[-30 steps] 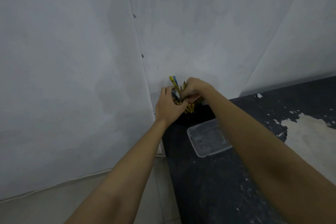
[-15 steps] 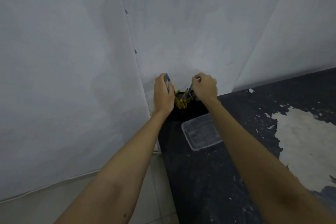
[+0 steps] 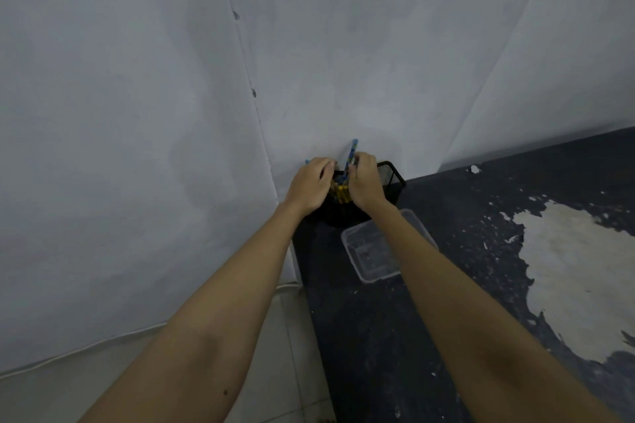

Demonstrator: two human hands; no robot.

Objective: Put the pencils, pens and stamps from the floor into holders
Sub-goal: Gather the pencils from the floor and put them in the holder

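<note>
A black mesh holder (image 3: 390, 178) stands at the far left corner of a dark table, against the wall. Yellow pencils (image 3: 342, 194) stick up inside it between my hands. My right hand (image 3: 366, 182) pinches a blue pen (image 3: 351, 156) that points up over the holder. My left hand (image 3: 311, 187) has curled fingers over the holder's left side; a blue tip (image 3: 307, 161) pokes out beyond its knuckles. The holder's front is hidden by my hands.
A clear plastic tub (image 3: 369, 256) lies on the dark table (image 3: 446, 285) just in front of the holder, partly under my right forearm. The tabletop has a large pale worn patch (image 3: 580, 275) at right. White walls close the corner; tiled floor (image 3: 268, 371) lies left of the table.
My hands have drawn closer together over the holder. The right hand now holds a blue pen upright, where before it was at the pencils' tops.
</note>
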